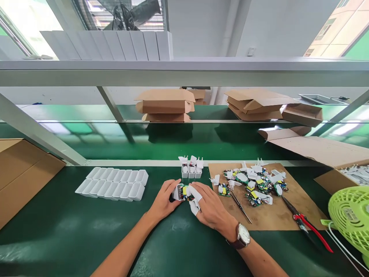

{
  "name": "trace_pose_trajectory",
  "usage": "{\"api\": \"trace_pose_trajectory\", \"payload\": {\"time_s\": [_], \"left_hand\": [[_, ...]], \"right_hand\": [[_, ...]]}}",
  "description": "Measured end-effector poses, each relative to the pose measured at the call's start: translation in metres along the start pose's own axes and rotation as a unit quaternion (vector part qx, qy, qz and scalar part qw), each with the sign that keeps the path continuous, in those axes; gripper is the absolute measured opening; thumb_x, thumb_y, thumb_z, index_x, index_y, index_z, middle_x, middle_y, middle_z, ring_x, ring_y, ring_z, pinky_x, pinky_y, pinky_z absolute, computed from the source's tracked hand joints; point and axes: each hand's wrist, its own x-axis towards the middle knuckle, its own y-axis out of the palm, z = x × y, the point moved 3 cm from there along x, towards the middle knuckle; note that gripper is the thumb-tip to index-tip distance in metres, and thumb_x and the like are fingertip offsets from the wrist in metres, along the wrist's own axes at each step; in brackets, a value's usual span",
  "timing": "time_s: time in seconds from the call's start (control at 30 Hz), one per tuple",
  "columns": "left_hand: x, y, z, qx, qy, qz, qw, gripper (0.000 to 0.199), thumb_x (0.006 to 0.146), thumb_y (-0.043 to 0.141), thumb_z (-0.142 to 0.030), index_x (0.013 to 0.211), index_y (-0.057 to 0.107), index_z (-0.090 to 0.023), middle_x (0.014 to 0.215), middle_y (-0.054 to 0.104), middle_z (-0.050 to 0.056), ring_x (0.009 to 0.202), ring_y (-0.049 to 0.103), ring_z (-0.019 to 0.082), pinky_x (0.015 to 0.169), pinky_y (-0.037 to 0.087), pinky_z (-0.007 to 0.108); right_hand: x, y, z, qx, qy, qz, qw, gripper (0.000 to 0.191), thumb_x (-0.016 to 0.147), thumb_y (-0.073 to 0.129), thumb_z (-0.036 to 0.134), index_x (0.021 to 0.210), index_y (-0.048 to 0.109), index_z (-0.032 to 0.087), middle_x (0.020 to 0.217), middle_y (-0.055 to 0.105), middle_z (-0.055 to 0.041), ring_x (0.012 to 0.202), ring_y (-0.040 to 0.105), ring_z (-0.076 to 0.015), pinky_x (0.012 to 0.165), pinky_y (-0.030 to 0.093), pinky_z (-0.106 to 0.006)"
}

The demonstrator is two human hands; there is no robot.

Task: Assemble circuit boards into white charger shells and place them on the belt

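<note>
Near the table's middle my left hand (163,201) grips a small white plastic case (177,192) between thumb and fingers. My right hand (213,207), with white covers on its fingertips and a watch on the wrist, is closed on a circuit board (184,191) with a yellow part. One end of the board meets the open end of the case; how deep it sits I cannot tell. Just beyond my hands stand several filled white cases (191,170) with plug parts on top. Rows of white cases (115,184) lie to the left.
On a brown cardboard sheet (276,221) to the right lie a pile of circuit boards (256,181), tweezers (241,207) and red-handled pliers (309,225). A green fan (350,219) stands at the right edge. Cardboard boxes (24,177) flank the table, and a metal rail (184,77) crosses above.
</note>
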Motion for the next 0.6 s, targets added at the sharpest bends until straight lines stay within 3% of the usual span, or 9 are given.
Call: {"api": "trace_pose_trajectory", "payload": {"time_s": [0.6], "left_hand": [[0.0033, 0.0017, -0.0088, 0.029, 0.039, 0.004, 0.999, 0.061, 0.092, 0.065, -0.022, 0.148, 0.043, -0.032, 0.13, 0.057, 0.011, 0.12, 0.061, 0.027, 0.103, 0.053, 0.045]], "right_hand": [[-0.0017, 0.0026, -0.0028, -0.012, 0.026, 0.05, 0.998, 0.05, 0.074, 0.05, 0.003, 0.122, 0.061, 0.009, 0.131, 0.062, -0.0226, 0.129, 0.053, -0.0351, 0.1, 0.054, -0.054]]}}
